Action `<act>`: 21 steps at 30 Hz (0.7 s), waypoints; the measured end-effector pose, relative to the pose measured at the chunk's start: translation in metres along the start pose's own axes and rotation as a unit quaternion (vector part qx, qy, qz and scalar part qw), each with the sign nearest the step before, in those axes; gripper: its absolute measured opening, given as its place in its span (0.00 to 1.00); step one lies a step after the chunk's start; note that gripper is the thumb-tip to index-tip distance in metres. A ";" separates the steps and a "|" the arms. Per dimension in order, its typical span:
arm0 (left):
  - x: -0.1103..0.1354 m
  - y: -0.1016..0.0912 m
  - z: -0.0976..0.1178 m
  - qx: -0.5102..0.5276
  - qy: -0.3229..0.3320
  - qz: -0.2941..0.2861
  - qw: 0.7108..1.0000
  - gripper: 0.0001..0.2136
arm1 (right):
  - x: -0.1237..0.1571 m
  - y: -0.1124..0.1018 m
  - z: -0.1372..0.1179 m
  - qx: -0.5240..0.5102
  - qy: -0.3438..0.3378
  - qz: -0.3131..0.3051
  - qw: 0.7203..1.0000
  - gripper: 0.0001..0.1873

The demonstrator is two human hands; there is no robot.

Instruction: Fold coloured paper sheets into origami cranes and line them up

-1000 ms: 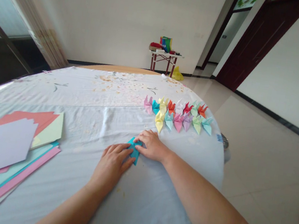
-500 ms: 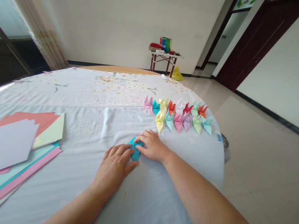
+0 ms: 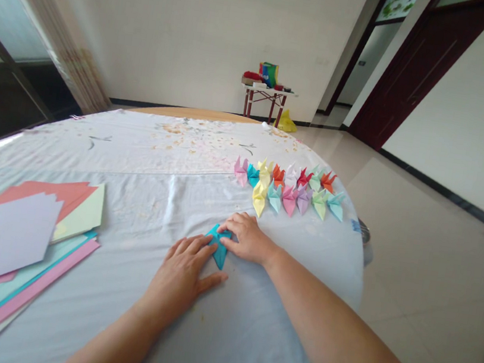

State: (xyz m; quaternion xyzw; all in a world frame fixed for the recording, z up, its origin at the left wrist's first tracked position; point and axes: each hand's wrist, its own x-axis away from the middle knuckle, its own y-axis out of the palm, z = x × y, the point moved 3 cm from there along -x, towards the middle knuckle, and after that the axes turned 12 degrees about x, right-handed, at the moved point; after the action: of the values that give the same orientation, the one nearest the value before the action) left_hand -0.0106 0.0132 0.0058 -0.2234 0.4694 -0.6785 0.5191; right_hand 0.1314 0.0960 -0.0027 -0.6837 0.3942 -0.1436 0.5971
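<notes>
- Left grip (image 3: 179,270): open, fingers flat against the folded teal paper (image 3: 220,249), thumb now spread wider, past its lower tip
- Right grip (image 3: 248,238): open, fingertips resting on the paper's upper end
- Paper: between both grips on the cloth-covered surface (image 3: 128,219), lower point showing more than half a second earlier
- Origami cranes (image 3: 288,189): two rows just beyond, unmoved
- Coloured paper sheets (image 3: 21,240): stacked well left

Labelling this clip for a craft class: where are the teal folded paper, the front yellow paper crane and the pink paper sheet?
teal folded paper (image 3: 219,251), head view, on its lower tip
front yellow paper crane (image 3: 259,200), head view, on its body
pink paper sheet (image 3: 25,295), head view, on its exposed edge strip
</notes>
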 end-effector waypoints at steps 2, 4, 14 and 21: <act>0.001 0.000 -0.001 -0.003 0.002 -0.006 1.000 0.19 | 0.000 0.000 0.000 -0.001 0.001 0.001 1.000 0.10; 0.001 0.000 -0.001 -0.012 0.005 -0.005 1.000 0.19 | 0.000 0.000 0.000 -0.003 0.002 0.004 1.000 0.10; 0.002 -0.001 0.000 -0.008 0.013 0.012 1.000 0.15 | 0.000 0.000 0.000 -0.014 0.007 0.003 1.000 0.09; -0.001 -0.001 0.005 0.000 -0.011 0.028 1.000 0.13 | 0.000 -0.002 -0.003 -0.028 -0.011 0.004 1.000 0.10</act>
State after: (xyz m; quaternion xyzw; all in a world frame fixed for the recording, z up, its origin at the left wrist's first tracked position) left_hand -0.0071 0.0119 0.0088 -0.2178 0.4698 -0.6609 0.5432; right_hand 0.1305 0.0942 0.0002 -0.7001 0.3936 -0.1228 0.5829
